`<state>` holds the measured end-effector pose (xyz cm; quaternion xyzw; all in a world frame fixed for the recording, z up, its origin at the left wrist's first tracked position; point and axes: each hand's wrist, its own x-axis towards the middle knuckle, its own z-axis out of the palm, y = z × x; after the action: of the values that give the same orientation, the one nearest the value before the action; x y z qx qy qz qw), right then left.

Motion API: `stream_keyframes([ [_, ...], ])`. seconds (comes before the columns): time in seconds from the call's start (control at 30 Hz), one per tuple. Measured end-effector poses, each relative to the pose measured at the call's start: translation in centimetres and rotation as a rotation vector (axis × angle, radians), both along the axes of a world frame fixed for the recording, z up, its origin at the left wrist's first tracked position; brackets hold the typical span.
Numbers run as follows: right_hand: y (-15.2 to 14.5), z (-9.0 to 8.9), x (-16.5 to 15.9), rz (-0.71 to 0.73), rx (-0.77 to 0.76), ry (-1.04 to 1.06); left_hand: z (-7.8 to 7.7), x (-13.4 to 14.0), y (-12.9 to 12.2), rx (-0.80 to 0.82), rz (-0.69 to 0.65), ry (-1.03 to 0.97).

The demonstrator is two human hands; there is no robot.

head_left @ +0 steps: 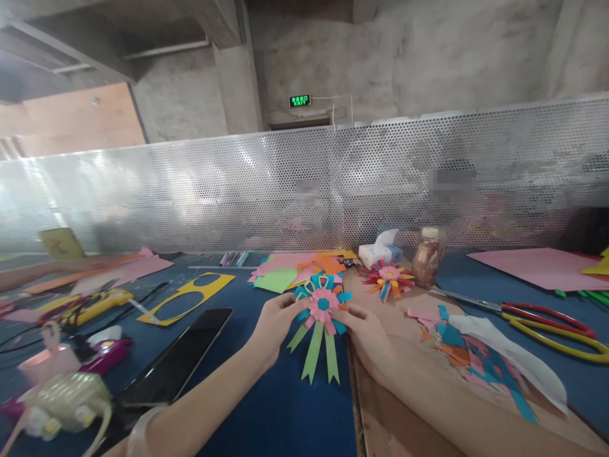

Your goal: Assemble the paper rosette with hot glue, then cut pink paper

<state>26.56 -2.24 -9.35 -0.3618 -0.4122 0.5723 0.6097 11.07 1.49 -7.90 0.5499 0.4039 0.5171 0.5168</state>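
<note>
Between my two hands is a paper rosette (325,306) with a pink flower centre, a blue middle dot and blue loops around it. Several green paper ribbons with notched ends hang from its lower side. My left hand (278,324) pinches its left edge between thumb and fingers. On the opposite edge, my right hand (364,330) grips it the same way. A second rosette (389,279), in red, orange and yellow with a pink centre, lies on the brown board beyond my right hand. Coloured paper sheets (280,273) are stacked just behind the held rosette.
Scissors (537,317) with red and yellow handles lie at right, near paper scraps (476,355). A brown bottle (428,257) and tissue box (378,254) stand behind. At left are a phone (181,355), cut yellow paper (190,298), a glue gun (99,308) and another person's arm (38,273).
</note>
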Motion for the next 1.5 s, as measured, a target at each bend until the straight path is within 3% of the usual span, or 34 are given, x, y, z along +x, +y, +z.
stream_keyframes([
  [0.2, 0.2, -0.3, 0.0, 0.018, 0.003, -0.001, 0.0, 0.0, 0.0, -0.021, -0.004, -0.002],
  [0.5, 0.6, -0.9, 0.1, -0.013, 0.024, -0.052, 0.2, 0.4, -0.3, -0.053, -0.160, -0.036],
  [0.73, 0.8, -1.2, 0.1, -0.043, 0.087, -0.222, -0.2, 0.3, -0.2, 0.016, -0.068, -0.084],
  [1.13, 0.5, -0.9, 0.2, -0.003, 0.059, -0.153, -0.2, 0.2, -0.1, -0.071, -0.053, -0.127],
  [1.4, 0.5, -0.9, 0.1, 0.005, 0.028, -0.114, 0.0, 0.5, -0.2, -0.159, -0.134, -0.121],
  [1.5, 0.5, -0.9, 0.2, -0.006, 0.028, -0.124, 0.0, 0.5, -0.3, -0.102, -0.154, -0.073],
])
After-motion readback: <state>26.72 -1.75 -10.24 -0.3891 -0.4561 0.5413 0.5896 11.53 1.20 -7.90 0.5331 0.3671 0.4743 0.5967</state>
